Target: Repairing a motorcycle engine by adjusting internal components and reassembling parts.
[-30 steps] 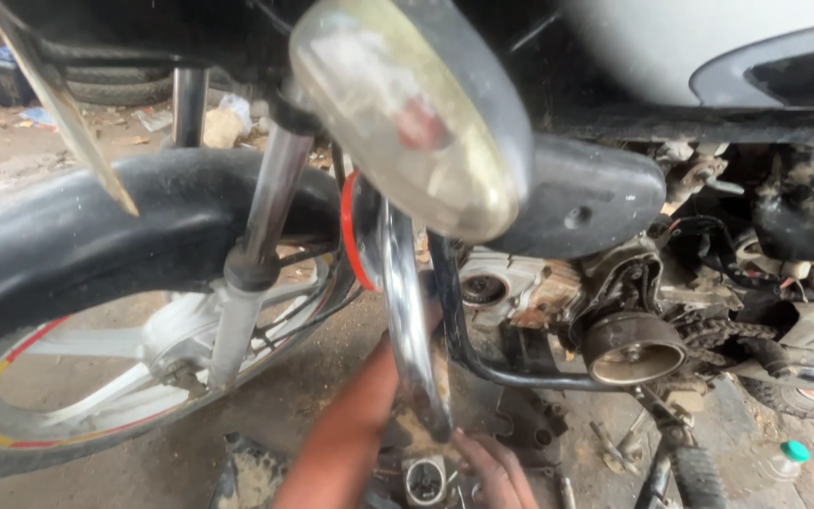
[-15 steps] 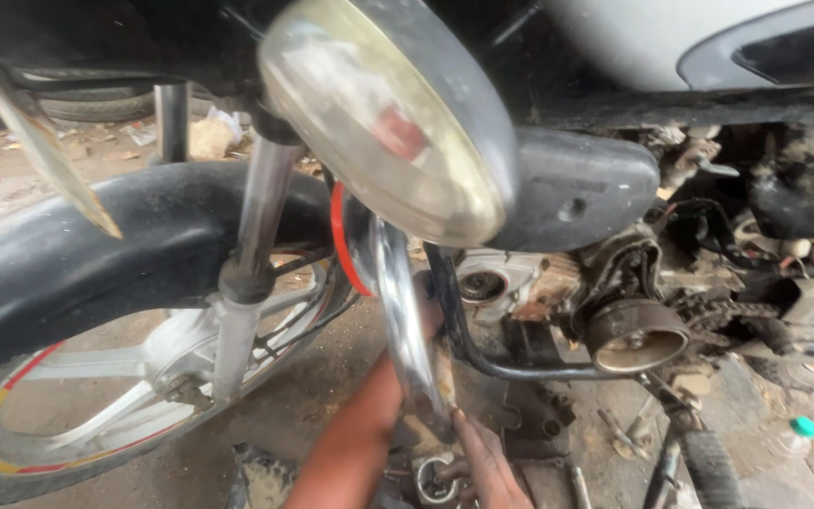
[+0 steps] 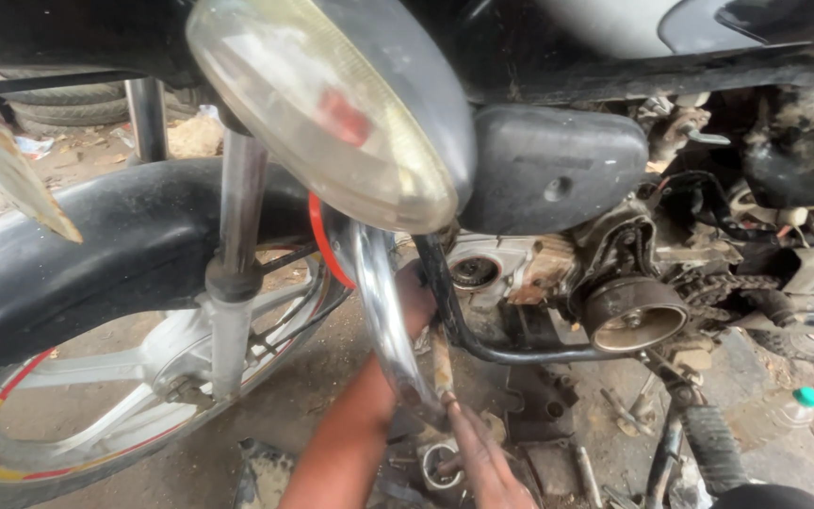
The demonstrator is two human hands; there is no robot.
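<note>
the rusty rod (image 3: pixel 441 363) stands nearly upright beneath the motorcycle frame (image 3: pixel 482 344), behind the chrome pipe (image 3: pixel 383 320). right hand (image 3: pixel 482 462) pinches its lower end from below; left hand (image 3: pixel 414 297) reaches higher, its grip hidden.

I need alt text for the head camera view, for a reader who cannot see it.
Two bare hands work low on a partly stripped motorcycle: the left hand reaches behind a chrome guard bar, the right hand touches a rusty rod. Above are a round headlight and black front tyre.

Black mudguard (image 3: pixel 96 254), yellowed headlamp (image 3: pixel 332 104), red-and-yellow-striped silver wheel (image 3: pixel 77 415), green-capped bottle (image 3: pixel 798 407).
</note>
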